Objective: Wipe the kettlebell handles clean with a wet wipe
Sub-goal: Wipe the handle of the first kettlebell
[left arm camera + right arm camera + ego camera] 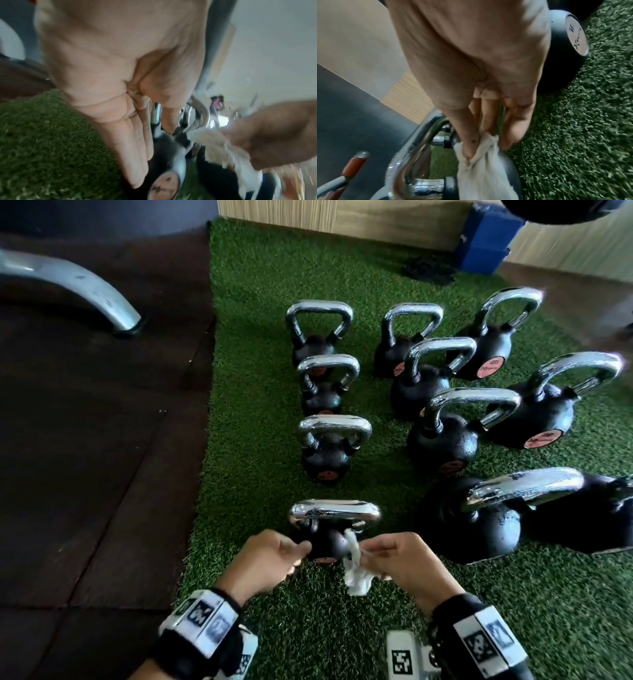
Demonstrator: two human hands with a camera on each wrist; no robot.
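Chrome kettlebell handle (335,511) runs left-right | right hand (407,563) pinches wet wipe (356,571) | left hand (267,559) empty, straight-fingered

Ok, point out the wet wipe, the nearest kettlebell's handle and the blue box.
wet wipe (356,573), head view, crumpled lower bunch.
nearest kettlebell's handle (334,511), head view, chrome top bar.
blue box (486,241), head view, front face.

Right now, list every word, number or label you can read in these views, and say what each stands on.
"X": first letter of a word on the round pale label of the large black kettlebell in the right wrist view; the rest and a number are blurred.
Round pink labels on the black chrome-handled kettlebells: too small to read.
Black-and-white square markers on the wrist bands: patterns, no words.
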